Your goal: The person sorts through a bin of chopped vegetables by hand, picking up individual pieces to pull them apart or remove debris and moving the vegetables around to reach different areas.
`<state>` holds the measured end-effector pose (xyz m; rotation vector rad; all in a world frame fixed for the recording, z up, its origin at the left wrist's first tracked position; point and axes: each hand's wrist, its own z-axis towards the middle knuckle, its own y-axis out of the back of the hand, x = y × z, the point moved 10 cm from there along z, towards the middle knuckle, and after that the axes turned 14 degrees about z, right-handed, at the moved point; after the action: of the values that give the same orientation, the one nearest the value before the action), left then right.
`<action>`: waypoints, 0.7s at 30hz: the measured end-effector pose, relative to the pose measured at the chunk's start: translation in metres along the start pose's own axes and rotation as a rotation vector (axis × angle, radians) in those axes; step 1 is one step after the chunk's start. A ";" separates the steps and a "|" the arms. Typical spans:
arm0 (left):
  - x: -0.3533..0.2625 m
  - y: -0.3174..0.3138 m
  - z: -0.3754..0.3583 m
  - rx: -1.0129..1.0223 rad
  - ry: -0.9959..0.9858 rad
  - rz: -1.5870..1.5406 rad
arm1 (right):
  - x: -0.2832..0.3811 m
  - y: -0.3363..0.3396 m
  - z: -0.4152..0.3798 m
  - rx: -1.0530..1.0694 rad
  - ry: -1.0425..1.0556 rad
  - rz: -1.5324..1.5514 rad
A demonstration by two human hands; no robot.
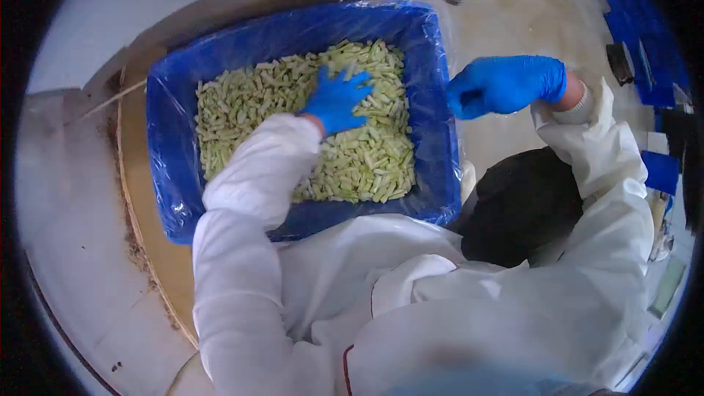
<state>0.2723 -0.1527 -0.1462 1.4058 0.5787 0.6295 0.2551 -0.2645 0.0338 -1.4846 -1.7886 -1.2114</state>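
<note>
1. Resting palm-down with its fingers fanned out, the blue-gloved left hand (pixel 339 103) touches short, pale green, stick-shaped cut vegetable pieces (pixel 367 165); it is spread loosely and clenches nothing that shows.

2. Those pieces lie in a loose, broad layer inside a deep, rectangular blue plastic crate (pixel 173 139) lined with thin, clear plastic film (pixel 396 6), directly in front of the white long-sleeved coat (pixel 246 308).

3. The blue-gloved right hand (pixel 510 85) is curled at the crate's right rim; whether it pinches the rim or the film, or merely lies against them, I cannot tell.

4. Each piece should be light and fairly firm, perhaps slippery if damp, and liable to bruise or snap under hard pressing; cupping a batch loosely from beneath would suit better than squeezing.

5. The filled crate would probably be heavy and stiff-walled, best held by opposite rims. The film looks slick and easily torn, so a hold on it alone seems unreliable.
</note>
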 end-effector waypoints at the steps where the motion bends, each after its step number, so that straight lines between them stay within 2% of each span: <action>1: 0.025 0.002 -0.010 0.123 0.064 -0.008 | -0.009 0.010 -0.014 -0.039 0.077 -0.168; 2: 0.051 0.002 -0.030 0.255 0.135 -0.025 | -0.016 0.013 -0.027 -0.068 0.152 -0.327; 3: 0.083 -0.010 -0.049 0.238 0.179 0.033 | -0.051 0.032 -0.040 -0.164 -0.183 -0.337; 6: 0.167 -0.014 -0.137 0.258 0.333 0.134 | -0.105 0.067 -0.098 -0.487 -0.381 -0.596; 7: 0.172 -0.003 -0.161 0.412 0.403 0.171 | -0.103 0.071 -0.097 -0.521 -0.374 -0.615; 8: 0.174 0.009 -0.188 0.569 0.474 0.206 | -0.096 0.076 -0.090 -0.551 -0.367 -0.634; 10: 0.177 -0.004 -0.235 0.667 0.597 0.057 | -0.072 0.076 -0.056 -0.534 -0.314 -0.709; 12: 0.134 -0.007 -0.256 0.857 0.534 -0.035 | -0.049 0.060 0.003 -0.401 -0.224 -0.769; 14: 0.075 0.025 -0.237 0.968 0.495 0.014 | -0.049 0.045 0.066 -0.256 -0.151 -0.829; 15: 0.055 0.032 -0.226 0.919 0.479 -0.048 | -0.058 0.039 0.094 -0.197 -0.125 -0.878; 18: 0.028 0.051 -0.212 0.755 0.465 -0.151 | -0.099 0.052 0.150 -0.490 0.296 -0.800; 20: 0.038 0.069 -0.208 0.617 0.510 -0.102 | -0.126 0.057 0.166 -0.692 0.198 -0.744; 21: 0.040 0.084 -0.203 0.477 0.466 -0.055 | -0.132 0.060 0.168 -0.794 0.145 -0.709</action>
<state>0.1536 0.0242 -0.0796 1.6841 1.1937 0.8163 0.3729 -0.1827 -0.1355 -1.0485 -1.8846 -2.5297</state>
